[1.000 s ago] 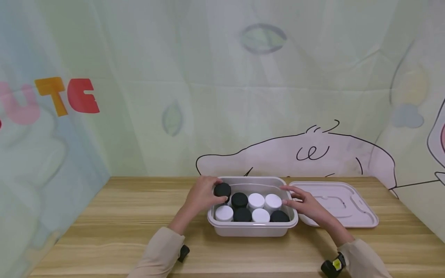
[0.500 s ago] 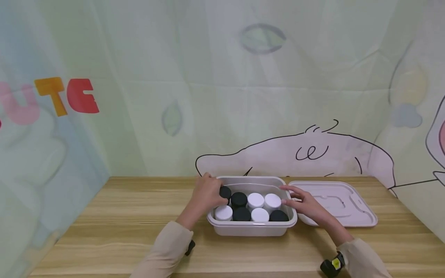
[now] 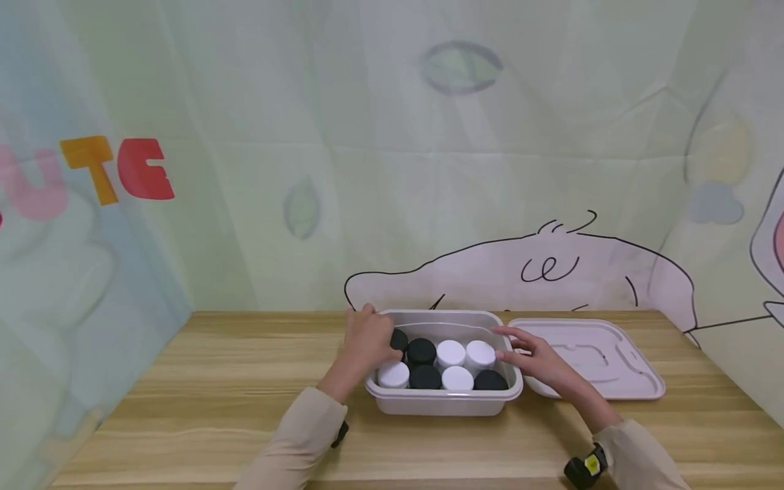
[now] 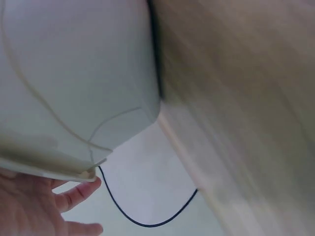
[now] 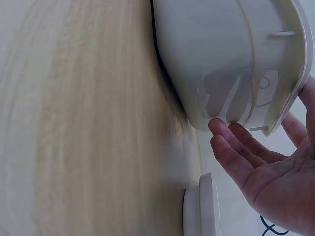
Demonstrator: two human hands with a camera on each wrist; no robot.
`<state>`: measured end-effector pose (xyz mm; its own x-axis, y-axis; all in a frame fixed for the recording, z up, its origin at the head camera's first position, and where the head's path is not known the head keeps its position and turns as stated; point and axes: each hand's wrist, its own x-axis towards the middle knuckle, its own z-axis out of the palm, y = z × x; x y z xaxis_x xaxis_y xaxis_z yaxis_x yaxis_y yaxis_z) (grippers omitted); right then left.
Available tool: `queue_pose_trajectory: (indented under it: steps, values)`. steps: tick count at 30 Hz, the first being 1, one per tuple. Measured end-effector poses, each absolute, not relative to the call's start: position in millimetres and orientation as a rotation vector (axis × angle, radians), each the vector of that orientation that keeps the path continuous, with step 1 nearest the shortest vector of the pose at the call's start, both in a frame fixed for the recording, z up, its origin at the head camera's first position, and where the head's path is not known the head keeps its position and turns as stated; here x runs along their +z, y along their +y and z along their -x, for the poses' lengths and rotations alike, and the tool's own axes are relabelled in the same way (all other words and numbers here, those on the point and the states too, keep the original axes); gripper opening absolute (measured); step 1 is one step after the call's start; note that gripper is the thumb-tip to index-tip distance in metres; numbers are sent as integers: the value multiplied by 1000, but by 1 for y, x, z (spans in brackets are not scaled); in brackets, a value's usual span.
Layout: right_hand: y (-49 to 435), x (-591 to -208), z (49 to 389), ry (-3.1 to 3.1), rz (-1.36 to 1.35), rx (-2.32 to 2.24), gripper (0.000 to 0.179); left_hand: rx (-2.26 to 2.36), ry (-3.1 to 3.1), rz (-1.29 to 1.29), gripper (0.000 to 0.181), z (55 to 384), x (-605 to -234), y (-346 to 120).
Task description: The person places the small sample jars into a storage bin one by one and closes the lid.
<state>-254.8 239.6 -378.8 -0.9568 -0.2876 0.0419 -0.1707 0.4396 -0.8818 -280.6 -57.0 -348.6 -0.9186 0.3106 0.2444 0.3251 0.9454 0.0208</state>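
Observation:
A white plastic box (image 3: 441, 405) holds several small round jars with black or white lids, packed in two rows. At its back left corner my left hand (image 3: 365, 339) pinches a black-lidded jar (image 3: 400, 339), which my fingers partly cover. Some fingers of the left hand (image 4: 34, 209) stick out past the rim in the left wrist view. My right hand (image 3: 537, 355) rests on the right rim, its fingers lightly spread over the edge. From the right wrist view, the fingers of that hand (image 5: 275, 167) lie fairly straight beside the box's outer wall.
The box's flat lid (image 3: 591, 329) lies to the right on the wooden table (image 3: 257, 361), partly behind my right hand. A printed curtain (image 3: 392, 170) hangs behind the table. A dark camera (image 3: 582, 471) is strapped to my right wrist.
My left hand has lowered the black-lidded jar into the back left corner of the box and turned a little inward. My right hand stays in place.

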Motion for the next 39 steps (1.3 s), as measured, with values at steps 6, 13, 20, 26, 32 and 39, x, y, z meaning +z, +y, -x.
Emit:
queue_pose_trajectory:
  steps: [6, 13, 20, 26, 32, 39]
  values:
    - [251, -378, 252, 2529, 371, -1577, 60, -166, -2861, 501, 34, 280, -352, -58]
    - [287, -366, 248, 2551, 395, -1601, 55, -457, -2831, 506, 40, 268, -337, -54]
    - [327, -354, 243, 2610, 500, -1671, 32, -930, -2664, 640, 40, 249, -312, -28]
    - [356, -352, 241, 2661, 470, -1709, 27, -1257, -2620, 669, 52, 244, -309, 9]
    - [416, -392, 269, 2832, 336, -1613, 38, -1440, -2623, 677, 59, 238, -313, 54]
    - [448, -404, 267, 2917, 137, -1495, 50, -1525, -2609, 672, 64, 224, -322, 109]
